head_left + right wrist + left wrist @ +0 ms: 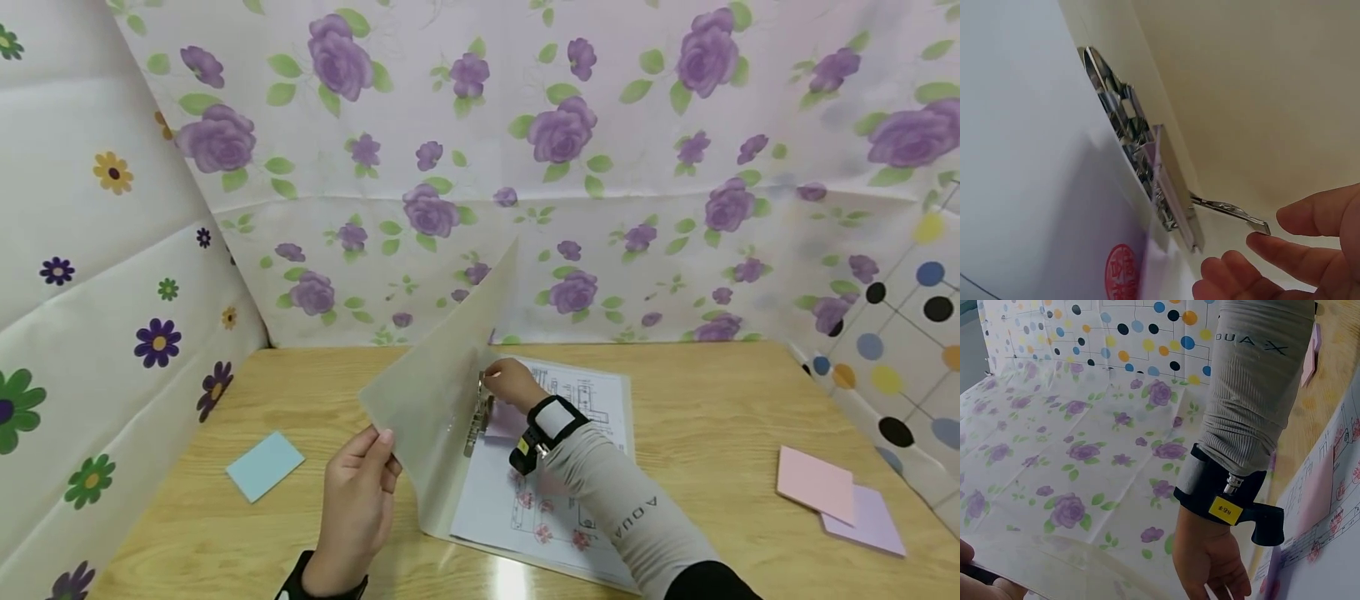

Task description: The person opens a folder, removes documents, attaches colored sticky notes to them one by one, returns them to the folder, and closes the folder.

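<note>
My left hand [354,492] grips the lower edge of a pale file folder's cover [442,408] between thumb and fingers, holding it raised and tilted. At the folder's spine is a metal lever clip [1125,119]. Its thin lever [1229,209] sticks out from the clip. My right hand [516,383] is at the clip; in the right wrist view the index fingertip [1261,240] touches the lever's end, with the thumb slightly apart from it. Printed sheets [487,500] with red stamps lie in the folder. A small purple sheet [506,421] lies on them beside the clip.
A light blue paper pad [265,467] lies left of the folder on the wooden table [705,433]. Over at the right, a pink pad [815,483] overlaps a purple one [870,521]. Flowered cloth [427,208] hangs behind the table.
</note>
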